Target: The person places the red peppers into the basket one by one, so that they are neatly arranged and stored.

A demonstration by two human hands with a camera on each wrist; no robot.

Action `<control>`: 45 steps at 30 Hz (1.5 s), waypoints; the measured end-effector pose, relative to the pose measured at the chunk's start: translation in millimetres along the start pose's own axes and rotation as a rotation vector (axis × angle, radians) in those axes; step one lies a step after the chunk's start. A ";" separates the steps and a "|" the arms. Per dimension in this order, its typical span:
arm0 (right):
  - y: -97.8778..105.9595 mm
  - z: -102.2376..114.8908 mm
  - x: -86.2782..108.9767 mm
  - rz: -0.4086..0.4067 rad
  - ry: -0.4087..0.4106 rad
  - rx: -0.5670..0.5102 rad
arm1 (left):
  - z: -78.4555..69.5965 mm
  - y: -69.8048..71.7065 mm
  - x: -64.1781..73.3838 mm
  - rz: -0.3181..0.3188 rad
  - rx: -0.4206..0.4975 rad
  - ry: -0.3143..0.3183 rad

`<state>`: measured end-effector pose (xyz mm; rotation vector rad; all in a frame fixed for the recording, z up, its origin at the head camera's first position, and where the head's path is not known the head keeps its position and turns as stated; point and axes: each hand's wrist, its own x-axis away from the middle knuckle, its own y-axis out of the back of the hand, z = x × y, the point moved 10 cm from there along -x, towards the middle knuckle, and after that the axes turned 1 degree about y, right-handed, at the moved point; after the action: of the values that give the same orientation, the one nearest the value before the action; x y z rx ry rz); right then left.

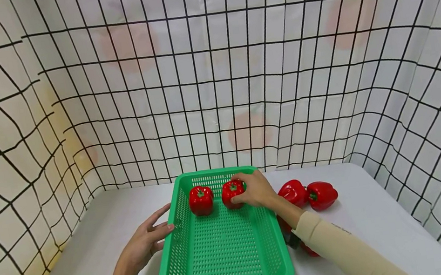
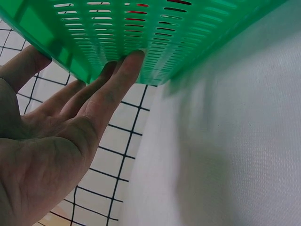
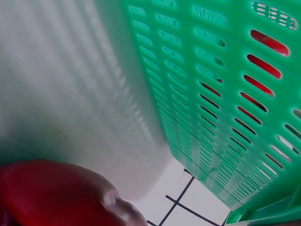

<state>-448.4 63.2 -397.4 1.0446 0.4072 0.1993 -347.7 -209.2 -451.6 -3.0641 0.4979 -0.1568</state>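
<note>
A green perforated plastic basket [image 1: 223, 250] stands on the white table. Upright inside it, near the far left, is one glossy red bell pepper [image 1: 201, 202]. My right hand [image 1: 256, 190] reaches over the basket's right wall and holds a second red bell pepper [image 1: 231, 195] between thumb and fingers, in the far right part. The right wrist view shows the basket's outer wall [image 3: 188, 94] with red behind its slots; that hand is out of sight there. Outside the left wall is my left hand [image 1: 144, 243], its fingers [image 2: 113, 94] extended and touching the wall in the left wrist view.
Right of the basket lie more red bell peppers [image 1: 322, 195], some partly hidden beneath my right forearm. Another pepper [image 3: 61, 195] shows close up in the right wrist view. Black wire grid [image 1: 212, 82] stands around the table's back and sides, with printed white sheeting behind it.
</note>
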 end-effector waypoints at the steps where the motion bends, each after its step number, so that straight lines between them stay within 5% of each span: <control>1: 0.0 0.0 -0.2 0.001 -0.001 0.000 | 0.1 0.2 -0.1 0.000 -0.001 -0.001; 31: 1.8 -3.0 -1.4 -0.010 -0.023 -0.006 | 1.0 0.9 -0.2 -0.011 -0.006 0.002; 45: 23.2 1.9 8.2 0.003 -0.063 -0.196 | 0.5 2.2 0.3 -0.013 -0.001 0.004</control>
<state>-439.4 75.9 -378.4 0.8565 0.3226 0.2044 -348.1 -211.3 -452.2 -3.0689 0.4779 -0.1632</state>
